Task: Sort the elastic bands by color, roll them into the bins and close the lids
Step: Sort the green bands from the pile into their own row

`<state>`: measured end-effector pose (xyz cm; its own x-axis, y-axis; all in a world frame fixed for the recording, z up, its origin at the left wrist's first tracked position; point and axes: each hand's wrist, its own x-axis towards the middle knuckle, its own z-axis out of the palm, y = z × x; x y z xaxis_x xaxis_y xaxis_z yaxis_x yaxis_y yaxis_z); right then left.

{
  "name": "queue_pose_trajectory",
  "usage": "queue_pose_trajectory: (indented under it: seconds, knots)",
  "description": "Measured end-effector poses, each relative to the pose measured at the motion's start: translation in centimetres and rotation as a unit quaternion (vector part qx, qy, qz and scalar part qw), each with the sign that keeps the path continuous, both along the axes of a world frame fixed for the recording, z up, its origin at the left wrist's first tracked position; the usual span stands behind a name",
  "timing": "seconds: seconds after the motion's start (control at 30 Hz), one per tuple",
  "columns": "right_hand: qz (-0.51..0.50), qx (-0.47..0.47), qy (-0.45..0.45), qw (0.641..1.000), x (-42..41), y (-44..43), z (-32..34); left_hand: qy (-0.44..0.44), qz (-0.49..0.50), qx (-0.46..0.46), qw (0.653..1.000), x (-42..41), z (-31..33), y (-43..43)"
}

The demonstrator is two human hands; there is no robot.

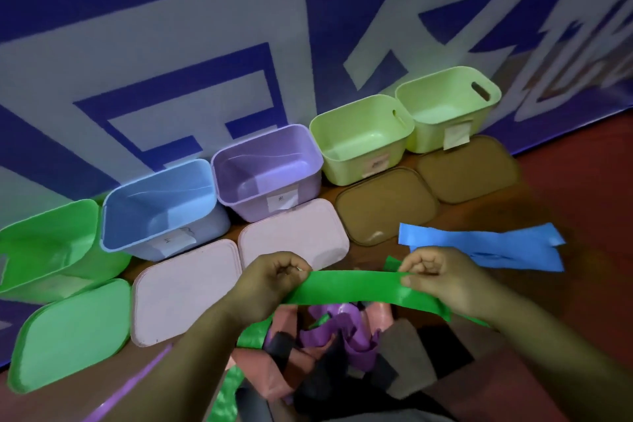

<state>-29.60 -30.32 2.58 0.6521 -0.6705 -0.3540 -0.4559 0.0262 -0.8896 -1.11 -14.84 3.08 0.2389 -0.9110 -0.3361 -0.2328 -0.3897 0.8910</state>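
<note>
A green elastic band (pixel 356 286) is stretched flat between both hands above the table. My left hand (pixel 270 284) pinches its left end and my right hand (pixel 442 279) pinches it near the right end. Below lies a tangled pile of bands (pixel 335 346) in purple, pink, black, grey and green. A blue band (pixel 486 247) lies flat to the right. Along the wall stand open bins: green (pixel 44 250), blue (pixel 157 209), purple (pixel 267 171) and two light green ones (pixel 359 140) (pixel 448 106).
Lids lie in front of the bins: a green lid (pixel 72 332), two pink lids (pixel 185 288) (pixel 294 233) and two brown lids (pixel 387 205) (pixel 469 171). A blue and white banner wall (pixel 205 27) stands behind the bins. A purple strip (pixel 133 387) trails at the lower left.
</note>
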Motion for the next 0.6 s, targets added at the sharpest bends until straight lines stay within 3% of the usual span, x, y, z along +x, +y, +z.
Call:
queue_pose_trajectory:
  seconds: [0.17,0.33,0.6]
  knots:
    - [-0.13,-0.05,0.037,0.99,-6.2,-0.9,-2.1,-0.055,-0.107,0.044,0.992,-4.2,-2.3,-6.2]
    - [-0.194,-0.087,0.081,0.974,-11.3,-1.4,-4.4,-0.104,-0.182,0.06,0.976,-8.3,-5.2,-11.9]
    - [-0.164,-0.07,0.197,0.964,-15.1,-3.3,-7.9,-0.191,-0.251,0.072,0.946,-11.8,-8.6,-16.5]
